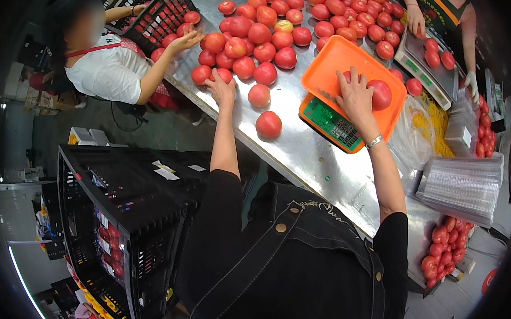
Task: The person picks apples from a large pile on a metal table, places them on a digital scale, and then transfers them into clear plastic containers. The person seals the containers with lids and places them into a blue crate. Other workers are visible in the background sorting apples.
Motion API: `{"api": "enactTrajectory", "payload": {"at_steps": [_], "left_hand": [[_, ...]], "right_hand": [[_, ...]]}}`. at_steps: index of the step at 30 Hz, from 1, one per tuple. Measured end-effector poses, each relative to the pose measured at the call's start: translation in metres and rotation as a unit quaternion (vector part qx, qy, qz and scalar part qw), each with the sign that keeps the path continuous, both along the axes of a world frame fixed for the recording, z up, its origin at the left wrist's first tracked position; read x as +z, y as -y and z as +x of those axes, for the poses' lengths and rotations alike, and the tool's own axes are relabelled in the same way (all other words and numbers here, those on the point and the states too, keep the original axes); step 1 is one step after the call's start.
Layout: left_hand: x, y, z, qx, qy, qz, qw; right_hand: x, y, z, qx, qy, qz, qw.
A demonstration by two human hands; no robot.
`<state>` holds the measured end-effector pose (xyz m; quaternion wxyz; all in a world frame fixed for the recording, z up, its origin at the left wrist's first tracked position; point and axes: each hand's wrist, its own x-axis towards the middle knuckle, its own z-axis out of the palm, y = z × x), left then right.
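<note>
My left hand (221,90) has its fingers around a red tomato (224,75) at the near edge of a loose heap of tomatoes (243,66) on the metal table (302,155). Two single tomatoes, one mid-sized (259,95) and one larger (269,124), lie apart from the heap between my hands. My right hand (357,93) rests in the orange tray (327,67) of a digital scale (332,122), fingers spread over a tomato (347,76) that they partly hide. Another tomato (379,95) sits in the tray beside that hand.
At left a person (112,67) reaches out beside a tilted black crate (159,17) of tomatoes. Across the table a co-worker's hand (416,21) touches a tomato on a second scale (423,64). Stacked clear plastic trays (460,185) stand right; black crates (126,186) stand left.
</note>
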<state>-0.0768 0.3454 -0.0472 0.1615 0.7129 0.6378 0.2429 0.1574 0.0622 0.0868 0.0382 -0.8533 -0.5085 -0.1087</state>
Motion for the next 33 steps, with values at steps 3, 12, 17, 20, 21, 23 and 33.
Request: {"api": "enactTrajectory", "payload": {"at_steps": [3, 12, 17, 20, 21, 23, 33], "left_hand": [[0.003, -0.004, 0.008, 0.023, -0.008, 0.013, 1.000], [0.077, 0.097, 0.042, -0.207, 0.293, 0.083, 0.930], [0.123, 0.173, 0.116, -0.469, 0.216, 0.055, 0.855], [0.123, 0.191, 0.157, -0.524, 0.144, 0.075, 0.836], [0.113, 0.192, 0.168, -0.534, 0.125, 0.085, 0.832], [0.098, 0.192, 0.180, -0.550, 0.079, 0.105, 0.825], [0.073, 0.177, 0.038, -0.389, 0.017, 0.089, 0.917]], "right_hand": [[0.001, -0.007, 0.005, 0.004, -0.004, -0.030, 1.000], [-0.001, 0.071, -0.067, 0.195, -0.226, 0.069, 0.952], [-0.080, 0.089, -0.119, 0.167, -0.238, -0.008, 0.957], [-0.099, 0.088, -0.139, 0.152, -0.172, 0.041, 0.972], [-0.102, 0.087, -0.144, 0.156, -0.142, 0.073, 0.975], [-0.099, 0.093, -0.146, 0.146, -0.186, 0.069, 0.969], [-0.098, 0.086, -0.139, 0.091, -0.359, 0.102, 0.923]]}}
